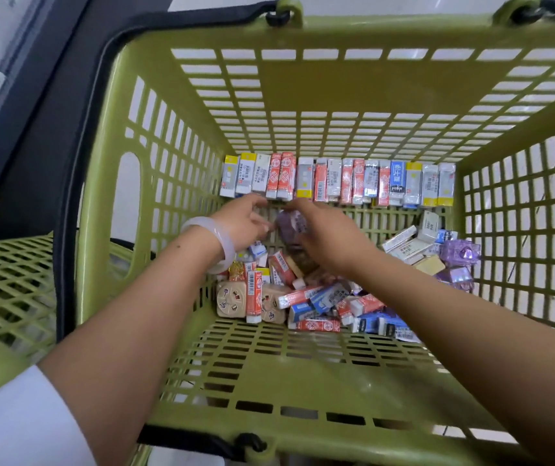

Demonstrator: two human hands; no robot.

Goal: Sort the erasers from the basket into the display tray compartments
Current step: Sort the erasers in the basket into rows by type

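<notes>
Both forearms reach down from the near rim of the green basket and converge over its floor, probably so one hand can steady what the other has lifted. Between them and the near wall lies a jumbled heap of loose erasers: red-and-white sleeves, blue ones, and two tan blocks printed with small pictures, all tipped at odd angles as if dumped rather than placed. The right hand curls its fingers around a purple eraser pack, held just above the heap; the picture is blurred here, so how firm the hold is cannot be told. The left hand, with a pale bangle on its wrist, sits just beside the pack with fingers bent toward it; whether they touch it or merely hover cannot be told. Off to the right of the grip, against the side wall, a smaller cluster holds white-sleeved erasers and more purple packs of the same kind. Beyond the grip, along the far wall, a neat row of erasers stands on end, touching side by side, seemingly grouped to ease picking by type. No display tray shows in view, so the sorting appears to be at the picking stage, with most stock not yet out of the basket.
</notes>
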